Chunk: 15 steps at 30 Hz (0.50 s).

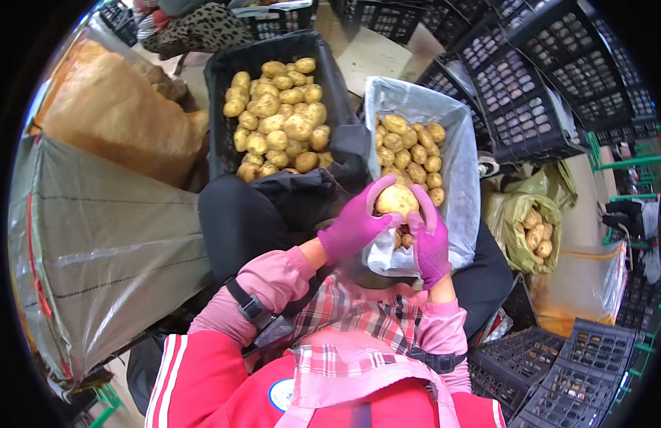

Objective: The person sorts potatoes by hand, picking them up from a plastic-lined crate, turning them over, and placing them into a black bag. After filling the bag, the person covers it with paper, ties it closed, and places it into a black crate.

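Both my hands wear pink-purple gloves and grip one pale yellow potato (397,202) between them. My left hand (355,225) curls round its left side, thumb along the bottom. On its right side are the fingers and thumb of my right hand (430,239). The potato is held over the near part of a crate lined with whitish plastic (459,164), which has many potatoes (416,153) in it. To the left of that stands a black-lined crate (220,78) holding a heap of potatoes (277,121).
A large orange mesh sack (109,107) and a grey-green sack (116,228) stand at left. At right is a greenish bag (507,232) with potatoes inside. Black crates are stacked at upper right (512,85) and lower right (580,371). Someone in leopard-print clothing (202,32) is at the top.
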{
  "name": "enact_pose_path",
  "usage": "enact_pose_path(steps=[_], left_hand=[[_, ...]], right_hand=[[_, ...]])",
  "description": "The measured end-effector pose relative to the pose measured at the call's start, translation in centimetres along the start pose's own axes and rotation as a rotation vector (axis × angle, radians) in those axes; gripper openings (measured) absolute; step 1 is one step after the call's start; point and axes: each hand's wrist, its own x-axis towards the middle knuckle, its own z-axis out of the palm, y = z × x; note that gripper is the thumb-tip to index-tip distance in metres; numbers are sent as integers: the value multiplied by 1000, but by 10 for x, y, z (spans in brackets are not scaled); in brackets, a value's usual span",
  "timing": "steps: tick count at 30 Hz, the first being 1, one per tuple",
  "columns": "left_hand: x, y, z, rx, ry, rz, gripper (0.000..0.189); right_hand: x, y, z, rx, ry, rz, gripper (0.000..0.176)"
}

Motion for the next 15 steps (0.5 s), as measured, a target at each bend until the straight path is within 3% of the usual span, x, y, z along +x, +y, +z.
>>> enact_pose_path(steps=[1, 3, 4, 5, 6, 9, 13, 15], left_hand=[[0, -6, -4, -10, 45, 1, 63], [12, -25, -17, -193, 331, -55, 54], [18, -10, -33, -399, 491, -269, 49], [26, -3, -51, -719, 579, -126, 47], [29, -10, -71, -838, 679, -20, 47], [23, 12, -84, -1063, 813, -120, 58], [18, -30, -53, -815, 351, -163, 47], [14, -19, -28, -248, 97, -162, 41]], right_hand=[[1, 1, 1, 127, 4, 102, 52], [10, 4, -1, 99, 16, 94, 45], [15, 3, -4, 115, 39, 94, 44], [18, 3, -11, 125, 68, 101, 43], [23, 4, -19, 109, 84, 149, 40], [43, 56, -56, -62, 80, 195, 44], [68, 169, -92, -718, -134, 416, 58], [86, 211, -74, -878, -291, 530, 68]])
